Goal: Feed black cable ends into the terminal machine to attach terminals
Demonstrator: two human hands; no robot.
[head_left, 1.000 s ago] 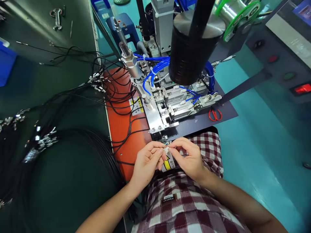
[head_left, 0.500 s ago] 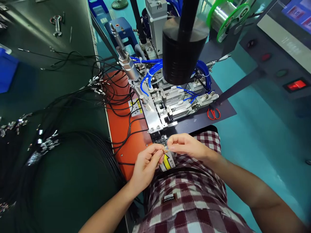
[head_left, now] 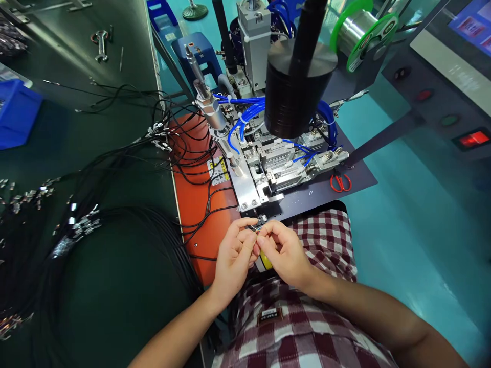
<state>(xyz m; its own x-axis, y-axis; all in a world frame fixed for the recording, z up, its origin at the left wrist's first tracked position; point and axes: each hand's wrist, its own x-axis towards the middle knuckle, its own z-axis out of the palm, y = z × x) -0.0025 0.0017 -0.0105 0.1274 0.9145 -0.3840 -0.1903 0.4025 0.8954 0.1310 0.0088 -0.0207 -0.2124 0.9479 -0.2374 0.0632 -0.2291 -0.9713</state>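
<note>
My left hand [head_left: 235,258] and my right hand [head_left: 287,253] meet fingertip to fingertip just in front of the metal machine [head_left: 245,191]. Both pinch thin wires [head_left: 255,228], whose fine light-coloured ends show between the fingers. The rest of what they grip is hidden by the fingertips. Below the hands, a yellow-and-white label [head_left: 265,260] is partly covered. Several black cables [head_left: 205,212] cross the orange surface [head_left: 203,237] left of the machine.
A coil of black cables [head_left: 153,217] with metal connectors [head_left: 82,222] lies on the dark table. Red-handled scissors [head_left: 340,182] rest on the machine's base plate. Overhead hangs a black cylinder [head_left: 299,92]; a green solder-wire spool [head_left: 358,33] and control box [head_left: 441,76] stand right.
My right hand has turned and come down, its fingertips now against those of my left hand at the wires. The view has shifted slightly.
</note>
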